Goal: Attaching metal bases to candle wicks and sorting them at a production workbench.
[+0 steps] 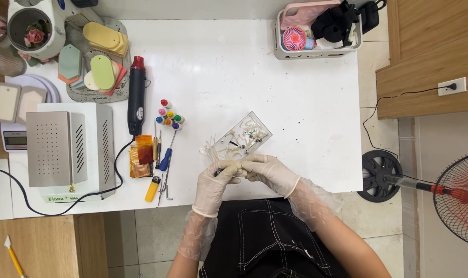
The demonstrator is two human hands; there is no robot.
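Both my hands wear pale latex gloves with clear plastic sleeves. My left hand (213, 184) and my right hand (269, 171) meet at the table's front edge and pinch a small dark item (237, 168) between their fingertips; its kind is too small to tell. Just beyond the fingers lies a clear rectangular mould (244, 136) holding small white and dark bits. A heap of thin white strips (212, 151) sits to its left.
On the white table (296, 103): a black and red heat gun (136, 95), small paint bottles (169, 116), hand tools (165, 157), a yellow lighter (152, 189), gold foil (141, 154), a metal box device (64, 146), coloured moulds (97, 59), a grey basket (316, 31). A standing fan (458, 198) is at right.
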